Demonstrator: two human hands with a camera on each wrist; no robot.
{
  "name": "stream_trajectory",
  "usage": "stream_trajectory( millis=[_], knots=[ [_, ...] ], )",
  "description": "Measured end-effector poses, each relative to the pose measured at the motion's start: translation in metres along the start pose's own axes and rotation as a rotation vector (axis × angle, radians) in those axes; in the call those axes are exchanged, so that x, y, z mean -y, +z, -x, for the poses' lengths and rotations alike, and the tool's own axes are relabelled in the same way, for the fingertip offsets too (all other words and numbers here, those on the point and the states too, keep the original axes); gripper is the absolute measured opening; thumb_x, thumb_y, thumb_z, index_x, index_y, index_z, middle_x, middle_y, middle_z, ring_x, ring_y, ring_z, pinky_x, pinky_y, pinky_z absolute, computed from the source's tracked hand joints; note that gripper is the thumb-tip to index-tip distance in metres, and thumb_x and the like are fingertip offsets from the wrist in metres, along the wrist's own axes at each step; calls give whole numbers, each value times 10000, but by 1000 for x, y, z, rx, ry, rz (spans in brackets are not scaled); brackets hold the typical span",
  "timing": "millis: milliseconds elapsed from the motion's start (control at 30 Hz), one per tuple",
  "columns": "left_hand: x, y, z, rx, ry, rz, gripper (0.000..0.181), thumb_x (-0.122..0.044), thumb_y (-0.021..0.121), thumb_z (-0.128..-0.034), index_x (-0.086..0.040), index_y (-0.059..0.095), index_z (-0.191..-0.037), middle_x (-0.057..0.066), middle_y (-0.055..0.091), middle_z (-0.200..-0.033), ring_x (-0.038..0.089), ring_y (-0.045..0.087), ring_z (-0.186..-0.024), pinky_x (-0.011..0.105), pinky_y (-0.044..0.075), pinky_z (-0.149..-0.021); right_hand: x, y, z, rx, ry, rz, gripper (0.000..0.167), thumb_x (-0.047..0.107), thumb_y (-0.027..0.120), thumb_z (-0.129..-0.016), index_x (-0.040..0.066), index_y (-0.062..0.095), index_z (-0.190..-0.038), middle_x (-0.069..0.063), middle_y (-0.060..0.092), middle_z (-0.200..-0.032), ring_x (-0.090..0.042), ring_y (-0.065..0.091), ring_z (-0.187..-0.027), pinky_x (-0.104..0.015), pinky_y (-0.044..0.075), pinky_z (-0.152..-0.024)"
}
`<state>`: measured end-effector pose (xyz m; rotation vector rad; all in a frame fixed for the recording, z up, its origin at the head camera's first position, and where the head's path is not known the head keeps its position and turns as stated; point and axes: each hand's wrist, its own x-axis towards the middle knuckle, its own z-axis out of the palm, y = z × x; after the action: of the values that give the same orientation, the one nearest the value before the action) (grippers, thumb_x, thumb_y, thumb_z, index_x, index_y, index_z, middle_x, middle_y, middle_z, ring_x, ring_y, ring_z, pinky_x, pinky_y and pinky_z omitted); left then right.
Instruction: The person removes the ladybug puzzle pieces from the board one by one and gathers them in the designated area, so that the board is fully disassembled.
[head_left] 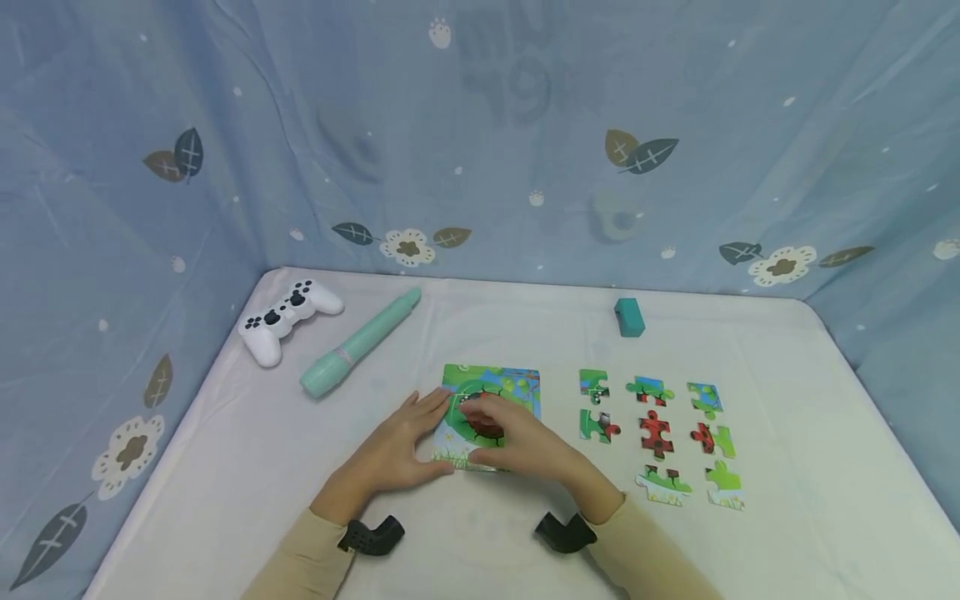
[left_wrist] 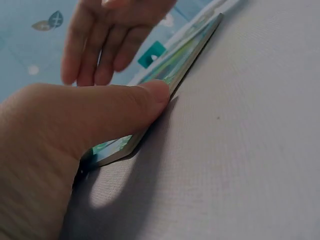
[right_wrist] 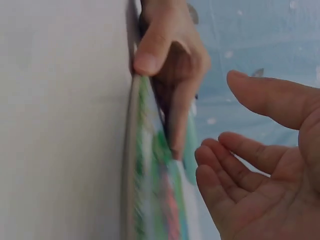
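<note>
A flat puzzle board (head_left: 450,446) printed with a ladybug on a green leaf lies on the table under my hands. My left hand (head_left: 397,446) touches it at the lower left, fingers along its left side and thumb (left_wrist: 155,92) on its near edge. Above the board hovers my right hand (head_left: 528,442), its fingers loosely bent, with nothing held; in the right wrist view its palm (right_wrist: 270,195) is bare. Right of the board lie several loose jigsaw pieces in rough rows, among them a red ladybug piece (head_left: 656,433) and a corner piece (head_left: 723,486).
A white game controller (head_left: 281,319) and a mint-green microphone-shaped object (head_left: 360,343) lie at the back left of the white-covered table (head_left: 810,400). A small teal block (head_left: 630,317) sits at the back. Blue patterned cloth (head_left: 480,125) hangs behind and at the sides.
</note>
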<state>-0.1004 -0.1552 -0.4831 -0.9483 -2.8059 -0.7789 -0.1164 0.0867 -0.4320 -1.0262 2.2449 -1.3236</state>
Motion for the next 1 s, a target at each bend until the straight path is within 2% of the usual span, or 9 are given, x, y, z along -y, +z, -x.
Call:
stream_trajectory(
  millis=[67, 133, 300, 367, 533, 767, 1000],
  knots=[
    [-1, 1, 0, 3, 6, 2, 882, -530, 697, -783, 14, 407, -1415, 98, 372, -1506, 229, 343, -1397, 454, 238, -1175, -5, 6, -4, -14, 3, 7, 552, 140, 704, -857, -21, 477, -1333, -150, 554, -1262, -277, 563, -1137, -373, 514, -959],
    [-2, 1, 0, -2, 11, 2, 878, -522, 703, -781, 16, 414, -1410, 102, 378, -1502, 239, 350, -1393, 461, 247, -1168, -11, 12, -6, -40, 14, 68, 538, 152, 707, -855, -8, 491, -1321, -129, 554, -1259, -256, 554, -1123, -360, 503, -958],
    [-4, -1, -1, -17, 22, -18, 875, -524, 709, -772, 24, 435, -1396, 105, 392, -1494, 261, 367, -1382, 470, 274, -1153, -19, 22, -5, -80, 49, 215, 579, 172, 724, -833, 15, 487, -1337, -125, 486, -1348, -269, 451, -1263, -445, 416, -1050],
    [-4, -2, -2, -15, 22, -17, 873, -526, 704, -776, 26, 433, -1397, 109, 390, -1496, 269, 365, -1383, 472, 283, -1148, -19, 23, -5, -88, 48, 235, 600, 168, 735, -821, 8, 484, -1341, -144, 451, -1383, -292, 393, -1322, -481, 377, -1083],
    [-4, -3, -2, -3, 10, 10, 870, -505, 711, -780, 24, 418, -1406, 112, 376, -1502, 280, 352, -1388, 457, 302, -1144, -21, 26, -6, -91, 42, 267, 585, 162, 749, -807, 2, 506, -1314, -148, 429, -1383, -306, 359, -1335, -478, 351, -1102],
    [-2, -1, 0, 4, 3, 6, 876, -511, 710, -779, 17, 412, -1411, 99, 367, -1509, 260, 342, -1397, 431, 308, -1148, -20, 27, -6, -96, 23, 231, 541, 130, 747, -806, 44, 475, -1265, -99, 476, -1322, -253, 428, -1240, -443, 402, -1037],
    [-2, 0, 0, -16, 11, 1, 878, -511, 722, -765, 27, 432, -1396, 107, 388, -1496, 265, 362, -1385, 438, 313, -1136, -16, 35, -7, -143, 73, 239, 565, 106, 757, -780, 57, 495, -1278, -50, 547, -1171, -159, 500, -1039, -367, 461, -924]
  ],
)
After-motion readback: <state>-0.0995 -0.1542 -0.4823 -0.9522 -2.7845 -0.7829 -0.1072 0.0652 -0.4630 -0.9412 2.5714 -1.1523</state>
